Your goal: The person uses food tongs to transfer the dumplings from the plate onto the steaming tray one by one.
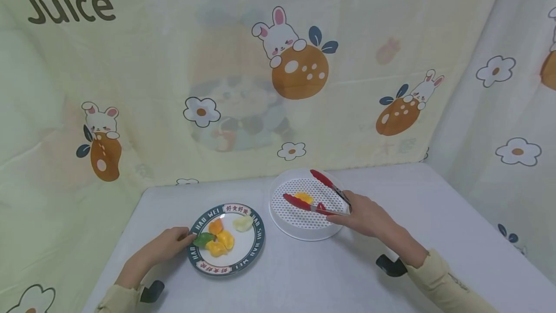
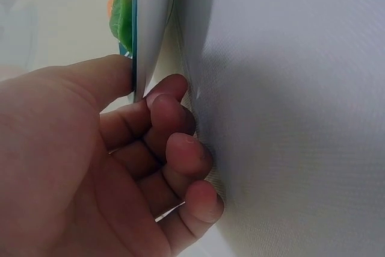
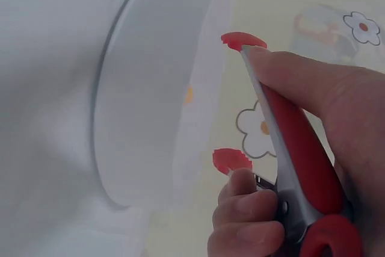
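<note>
My left hand [image 1: 167, 245] grips the near left rim of a round plate [image 1: 259, 238] with a dark teal lettered border. In the left wrist view the thumb lies on the rim and the curled fingers [image 2: 189, 154] are under it. Several dumpling-shaped pieces lie on the plate: a green one [image 1: 203, 240], an orange one [image 1: 215, 226], yellow ones [image 1: 225, 239] and a pale one [image 1: 243, 223]. My right hand [image 1: 369, 214] holds red-tipped metal tongs [image 3: 301, 148], their jaws spread apart over a white perforated round tray [image 1: 282, 214]. A yellow piece [image 1: 304, 197] sits on the tray, between the tong tips in the head view.
The table [image 1: 299, 274] has a white cover. Behind it hangs a cream curtain [image 1: 234, 62] printed with rabbits, fruit and flowers, and another printed curtain [image 1: 491, 124] stands along the right. The tray has a raised side wall [image 3: 144, 88].
</note>
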{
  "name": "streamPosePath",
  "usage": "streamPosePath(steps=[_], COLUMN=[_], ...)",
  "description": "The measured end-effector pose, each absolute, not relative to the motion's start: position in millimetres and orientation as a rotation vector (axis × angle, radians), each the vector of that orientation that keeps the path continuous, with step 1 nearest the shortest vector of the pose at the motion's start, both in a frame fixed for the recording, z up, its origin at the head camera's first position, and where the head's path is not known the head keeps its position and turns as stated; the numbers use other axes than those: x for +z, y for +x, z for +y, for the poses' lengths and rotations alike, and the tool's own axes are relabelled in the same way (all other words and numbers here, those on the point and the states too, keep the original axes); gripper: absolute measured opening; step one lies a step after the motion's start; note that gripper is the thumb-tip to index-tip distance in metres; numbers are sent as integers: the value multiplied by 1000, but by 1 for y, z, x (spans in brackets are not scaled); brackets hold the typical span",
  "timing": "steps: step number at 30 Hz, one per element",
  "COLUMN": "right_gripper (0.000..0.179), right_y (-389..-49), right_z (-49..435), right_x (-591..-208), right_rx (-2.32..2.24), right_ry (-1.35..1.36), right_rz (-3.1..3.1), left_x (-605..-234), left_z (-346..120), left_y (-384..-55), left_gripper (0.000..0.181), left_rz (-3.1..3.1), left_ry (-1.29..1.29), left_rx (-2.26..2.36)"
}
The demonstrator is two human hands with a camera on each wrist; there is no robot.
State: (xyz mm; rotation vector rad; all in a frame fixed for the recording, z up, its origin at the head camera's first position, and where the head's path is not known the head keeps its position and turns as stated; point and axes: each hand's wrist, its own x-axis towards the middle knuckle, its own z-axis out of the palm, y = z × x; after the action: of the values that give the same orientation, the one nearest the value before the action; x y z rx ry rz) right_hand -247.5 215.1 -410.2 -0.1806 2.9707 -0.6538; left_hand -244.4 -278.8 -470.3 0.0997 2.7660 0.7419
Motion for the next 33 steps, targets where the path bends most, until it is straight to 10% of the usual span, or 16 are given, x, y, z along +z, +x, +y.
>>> streamPosePath(steps=[33], right_gripper=[100], right_y=[-225], right_z=[157], right_x=[-401], right_rx=[-707], right_ry=[-264], right_rz=[2975], left_x=[-470], left_z=[-279], left_y=[-244], left_gripper=[26], left_rz=[2771], left_ry=[103], left_rx=[753])
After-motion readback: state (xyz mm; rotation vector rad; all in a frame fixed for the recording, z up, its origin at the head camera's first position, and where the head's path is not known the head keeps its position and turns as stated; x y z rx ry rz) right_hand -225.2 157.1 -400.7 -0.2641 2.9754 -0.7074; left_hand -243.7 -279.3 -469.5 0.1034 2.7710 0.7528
